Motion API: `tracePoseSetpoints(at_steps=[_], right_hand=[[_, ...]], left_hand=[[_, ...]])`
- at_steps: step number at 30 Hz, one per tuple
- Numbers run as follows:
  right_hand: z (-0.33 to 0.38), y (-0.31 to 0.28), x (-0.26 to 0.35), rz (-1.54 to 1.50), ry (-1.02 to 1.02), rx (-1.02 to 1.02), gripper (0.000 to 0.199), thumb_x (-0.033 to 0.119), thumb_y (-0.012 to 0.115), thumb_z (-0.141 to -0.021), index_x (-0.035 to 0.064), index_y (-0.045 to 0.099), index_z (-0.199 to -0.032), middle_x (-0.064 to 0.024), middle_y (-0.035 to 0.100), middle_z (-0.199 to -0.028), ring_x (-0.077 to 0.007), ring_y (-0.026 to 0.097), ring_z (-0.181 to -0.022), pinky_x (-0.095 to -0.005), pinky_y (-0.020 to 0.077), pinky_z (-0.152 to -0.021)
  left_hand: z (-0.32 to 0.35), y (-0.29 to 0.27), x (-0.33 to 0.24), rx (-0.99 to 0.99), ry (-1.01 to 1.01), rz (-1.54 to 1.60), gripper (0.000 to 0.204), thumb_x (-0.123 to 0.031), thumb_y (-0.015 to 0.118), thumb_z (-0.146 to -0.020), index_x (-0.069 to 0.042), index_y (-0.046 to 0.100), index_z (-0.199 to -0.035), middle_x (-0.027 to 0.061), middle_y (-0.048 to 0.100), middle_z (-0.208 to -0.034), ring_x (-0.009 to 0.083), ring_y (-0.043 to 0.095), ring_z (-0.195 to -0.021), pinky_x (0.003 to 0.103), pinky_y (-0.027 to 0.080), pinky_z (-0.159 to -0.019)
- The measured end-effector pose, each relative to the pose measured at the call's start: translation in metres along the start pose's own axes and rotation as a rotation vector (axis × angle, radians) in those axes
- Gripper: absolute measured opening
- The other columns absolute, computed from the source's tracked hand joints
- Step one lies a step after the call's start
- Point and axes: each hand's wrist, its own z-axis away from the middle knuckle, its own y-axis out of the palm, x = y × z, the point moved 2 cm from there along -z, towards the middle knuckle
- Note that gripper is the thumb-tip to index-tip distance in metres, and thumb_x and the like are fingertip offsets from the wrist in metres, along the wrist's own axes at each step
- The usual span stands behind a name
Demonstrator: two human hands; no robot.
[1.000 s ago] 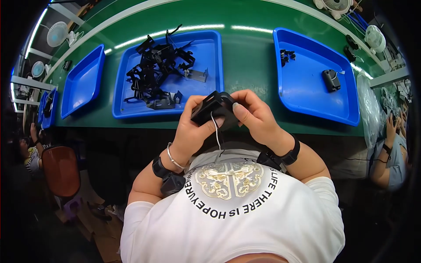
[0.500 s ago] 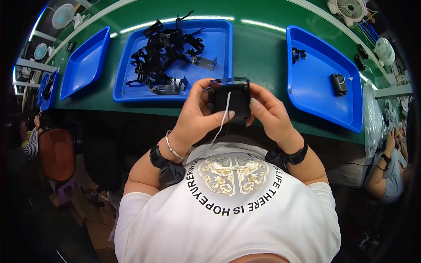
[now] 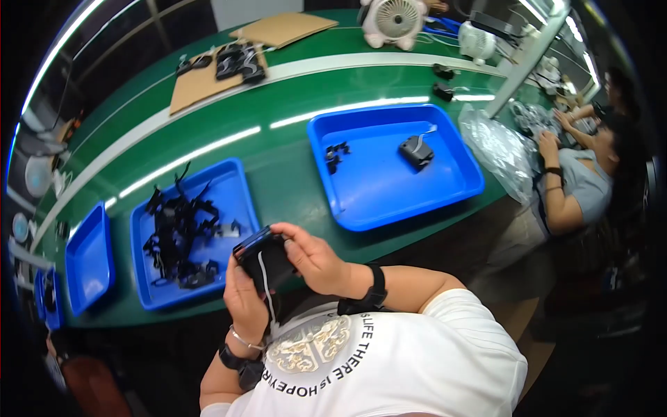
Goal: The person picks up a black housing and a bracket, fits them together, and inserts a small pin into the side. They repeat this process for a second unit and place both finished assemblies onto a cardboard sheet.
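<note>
Both hands hold a black boxy device (image 3: 279, 267) near the table's front edge. A thin white cable (image 3: 265, 283) runs from it down toward my shirt. My left hand (image 3: 243, 300) grips its left side, and my right hand (image 3: 317, 261) has the fingers on its upper right edge and the thumb on its face. Just beyond my left hand, a blue tray (image 3: 241, 187) holds a heap of black bracket-like parts (image 3: 177, 233). To the right, another blue tray (image 3: 389, 203) contains a similar black device (image 3: 416, 152) with a pale cable and several small black parts (image 3: 336, 157).
A third blue tray (image 3: 90, 267) stands at the left. Clear plastic wrap (image 3: 497, 149) lies beside a seated person (image 3: 580, 177) at the right. Across the green table (image 3: 285, 163), a pink-white fan (image 3: 394, 22) and cardboard sheets (image 3: 201, 87) with black devices stand beyond a white rail.
The view has swung to the right, bringing the right tray and the neighbouring person further in. The device has tilted in my hands; both still grip it.
</note>
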Motion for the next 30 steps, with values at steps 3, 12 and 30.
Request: tracePoseSetpoints(at_steps=[3,12,30], right_hand=[[0.004,-0.005,-0.001,-0.117,-0.006,-0.003,0.040,0.024,0.040,-0.096,0.0051,0.037,-0.131,-0.0021,0.054,-0.099,-0.0056,0.049,-0.072,-0.0188,0.0429,-0.058],[0.003,-0.005,-0.001,-0.220,0.283,0.046,0.041,0.024,0.039,-0.097,0.0054,0.035,-0.133,-0.0024,0.052,-0.107,-0.0063,0.051,-0.082,-0.0205,0.0457,-0.066],[-0.056,-0.023,0.038,-0.177,0.254,0.069,0.034,0.024,0.039,-0.096,0.0034,0.045,-0.123,-0.0007,0.057,-0.092,-0.0051,0.054,-0.072,-0.0197,0.0441,-0.054]], left_hand=[[-0.010,0.004,-0.012,0.015,-0.070,0.070,0.042,-0.034,0.034,-0.097,-0.004,0.044,-0.125,0.0026,0.060,-0.094,0.0049,0.054,-0.062,0.017,0.040,-0.045],[-0.007,0.002,-0.003,0.026,-0.098,0.103,0.041,-0.032,0.035,-0.097,-0.005,0.042,-0.127,0.0018,0.060,-0.090,0.0031,0.053,-0.061,0.015,0.038,-0.047],[-0.031,-0.022,-0.025,0.073,0.043,0.105,0.044,-0.027,0.039,-0.096,-0.001,0.036,-0.131,0.0028,0.056,-0.088,0.0065,0.050,-0.071,0.019,0.042,-0.060]])
